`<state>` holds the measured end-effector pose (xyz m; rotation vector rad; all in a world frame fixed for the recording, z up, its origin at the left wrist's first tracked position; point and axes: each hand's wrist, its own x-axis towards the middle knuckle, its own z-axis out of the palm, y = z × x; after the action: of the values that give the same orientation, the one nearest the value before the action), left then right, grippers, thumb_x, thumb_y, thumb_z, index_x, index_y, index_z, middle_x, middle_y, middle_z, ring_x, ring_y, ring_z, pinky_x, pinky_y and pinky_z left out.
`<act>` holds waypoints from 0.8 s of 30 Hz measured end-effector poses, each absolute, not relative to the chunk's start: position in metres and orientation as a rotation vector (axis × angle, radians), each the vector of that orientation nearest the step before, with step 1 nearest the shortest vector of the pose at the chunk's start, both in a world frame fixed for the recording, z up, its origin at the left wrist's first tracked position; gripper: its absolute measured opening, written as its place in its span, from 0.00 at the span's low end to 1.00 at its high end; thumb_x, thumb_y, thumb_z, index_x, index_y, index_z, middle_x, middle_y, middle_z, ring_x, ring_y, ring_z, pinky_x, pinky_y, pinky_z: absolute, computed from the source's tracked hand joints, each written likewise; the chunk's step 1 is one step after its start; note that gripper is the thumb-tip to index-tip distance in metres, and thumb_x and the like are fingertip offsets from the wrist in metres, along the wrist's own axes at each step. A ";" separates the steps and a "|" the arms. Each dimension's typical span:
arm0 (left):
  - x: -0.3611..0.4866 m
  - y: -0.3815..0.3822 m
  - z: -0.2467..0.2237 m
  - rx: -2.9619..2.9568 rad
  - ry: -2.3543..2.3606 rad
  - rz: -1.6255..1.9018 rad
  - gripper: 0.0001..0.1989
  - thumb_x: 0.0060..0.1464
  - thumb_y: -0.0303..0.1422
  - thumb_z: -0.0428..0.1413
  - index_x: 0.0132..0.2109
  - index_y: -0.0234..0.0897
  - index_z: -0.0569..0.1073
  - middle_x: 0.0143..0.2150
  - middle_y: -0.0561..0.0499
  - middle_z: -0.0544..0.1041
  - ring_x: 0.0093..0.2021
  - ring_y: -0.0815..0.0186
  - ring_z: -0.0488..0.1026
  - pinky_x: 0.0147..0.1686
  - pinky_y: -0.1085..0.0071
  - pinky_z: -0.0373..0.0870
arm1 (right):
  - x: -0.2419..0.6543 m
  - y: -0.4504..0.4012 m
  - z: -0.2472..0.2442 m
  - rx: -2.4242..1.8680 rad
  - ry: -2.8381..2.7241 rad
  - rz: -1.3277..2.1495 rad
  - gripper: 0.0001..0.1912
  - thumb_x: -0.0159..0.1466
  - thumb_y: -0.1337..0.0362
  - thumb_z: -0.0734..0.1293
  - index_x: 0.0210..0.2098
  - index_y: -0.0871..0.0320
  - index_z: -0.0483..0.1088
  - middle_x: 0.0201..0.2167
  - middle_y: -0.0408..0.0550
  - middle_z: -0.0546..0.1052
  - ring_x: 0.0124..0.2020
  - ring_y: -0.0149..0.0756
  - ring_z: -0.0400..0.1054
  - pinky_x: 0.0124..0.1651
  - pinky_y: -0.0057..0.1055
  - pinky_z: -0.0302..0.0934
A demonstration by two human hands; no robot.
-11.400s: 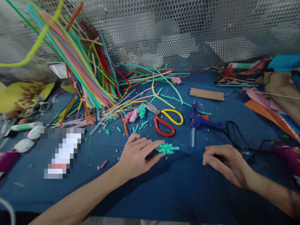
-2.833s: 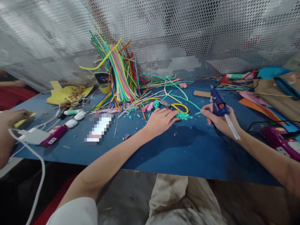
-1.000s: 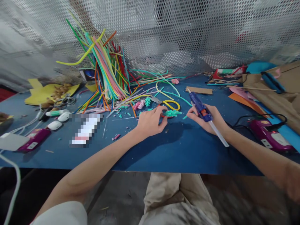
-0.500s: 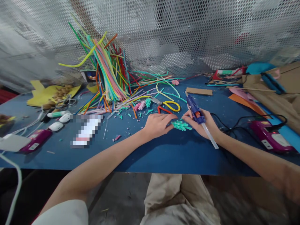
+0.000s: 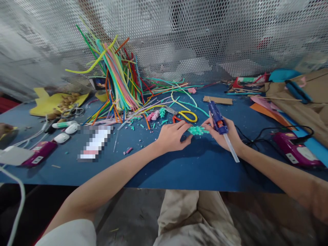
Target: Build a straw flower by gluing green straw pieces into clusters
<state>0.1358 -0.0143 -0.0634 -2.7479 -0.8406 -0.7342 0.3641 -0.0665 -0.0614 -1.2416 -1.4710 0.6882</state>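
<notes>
My left hand pinches one end of a mint-green, bristly pipe-cleaner sprig, held just above the blue table. In my right hand is a blue glue gun, its nozzle pointing up and away from me. A clear glue stick juts from its back end. My right thumb and forefinger reach to the sprig's right end; whether they grip it I cannot tell. Just behind my left fingers lie scissors with one yellow and one red handle. Beside them are a green sprig and a pink sprig.
A tall bundle of pipe cleaners stands behind at left. Cut scraps and a pixelated phone-like rectangle lie to the left. A cardboard strip is beyond the glue gun. Black cable runs to a purple power strip. A perforated metal panel rises behind.
The green sprig has risen slightly and turned more level. My right hand and the glue gun have shifted a little to the right. A brown shape has come in at the left edge.
</notes>
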 end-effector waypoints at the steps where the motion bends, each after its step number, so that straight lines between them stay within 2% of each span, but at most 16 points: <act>1: 0.135 -0.015 -0.062 -2.757 -0.857 -0.707 0.20 0.62 0.44 0.53 0.56 0.37 0.73 0.47 0.45 0.80 0.39 0.62 0.80 0.33 0.69 0.70 | 0.367 -0.065 -0.062 -1.233 -1.458 0.669 0.15 0.60 0.56 0.72 0.28 0.54 0.63 0.34 0.45 0.77 0.31 0.36 0.67 0.37 0.35 0.63; 3: 0.133 -0.016 -0.059 -2.776 -0.872 -0.643 0.24 0.64 0.47 0.50 0.59 0.36 0.70 0.50 0.44 0.79 0.40 0.61 0.80 0.33 0.68 0.70 | 0.373 -0.062 -0.063 -1.238 -1.453 0.625 0.15 0.61 0.56 0.72 0.28 0.54 0.63 0.34 0.45 0.77 0.30 0.35 0.66 0.37 0.35 0.62; 5: 0.130 -0.014 -0.058 -2.773 -0.877 -0.594 0.23 0.68 0.46 0.47 0.60 0.36 0.69 0.51 0.43 0.77 0.41 0.61 0.79 0.35 0.68 0.70 | 0.378 -0.060 -0.063 -1.271 -1.471 0.582 0.15 0.61 0.55 0.72 0.28 0.55 0.64 0.33 0.45 0.77 0.30 0.34 0.65 0.37 0.35 0.61; 10: 0.126 -0.005 -0.061 -2.711 -0.896 -0.578 0.19 0.72 0.40 0.41 0.54 0.37 0.73 0.47 0.45 0.78 0.42 0.63 0.78 0.39 0.68 0.70 | 0.383 -0.059 -0.059 -1.283 -1.442 0.577 0.17 0.61 0.54 0.72 0.28 0.55 0.62 0.34 0.46 0.76 0.28 0.33 0.63 0.35 0.35 0.61; 14: 0.125 -0.004 -0.061 -2.681 -0.877 -0.610 0.19 0.71 0.40 0.43 0.54 0.38 0.74 0.46 0.45 0.78 0.41 0.63 0.78 0.39 0.68 0.69 | 0.386 -0.062 -0.057 -1.257 -1.514 0.466 0.14 0.61 0.56 0.72 0.29 0.55 0.64 0.32 0.45 0.76 0.31 0.36 0.67 0.40 0.36 0.64; 17: 0.122 -0.004 -0.058 -2.667 -0.851 -0.650 0.18 0.71 0.40 0.45 0.56 0.40 0.75 0.45 0.46 0.78 0.39 0.65 0.77 0.37 0.68 0.68 | 0.395 -0.060 -0.052 -1.220 -1.657 0.418 0.13 0.60 0.55 0.73 0.32 0.54 0.69 0.31 0.45 0.75 0.30 0.36 0.67 0.38 0.36 0.63; 22: 0.109 0.001 -0.048 -2.591 -0.862 -0.812 0.17 0.70 0.39 0.48 0.61 0.47 0.73 0.40 0.50 0.78 0.37 0.68 0.74 0.38 0.70 0.67 | 0.423 -0.056 -0.038 -0.987 -1.926 0.297 0.19 0.58 0.47 0.74 0.31 0.54 0.70 0.39 0.51 0.76 0.39 0.42 0.72 0.44 0.36 0.64; 24: 0.104 0.004 -0.044 -2.538 -0.864 -0.890 0.17 0.70 0.38 0.49 0.62 0.48 0.73 0.39 0.50 0.77 0.36 0.69 0.73 0.38 0.71 0.67 | 0.432 -0.057 -0.034 -1.025 -1.948 0.256 0.23 0.55 0.43 0.75 0.36 0.54 0.72 0.34 0.50 0.77 0.34 0.41 0.72 0.40 0.35 0.64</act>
<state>0.1038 0.0040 -0.0440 -2.5383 -0.8645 -0.8904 0.4319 -0.0568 -0.0343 -1.0248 -1.9483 0.2561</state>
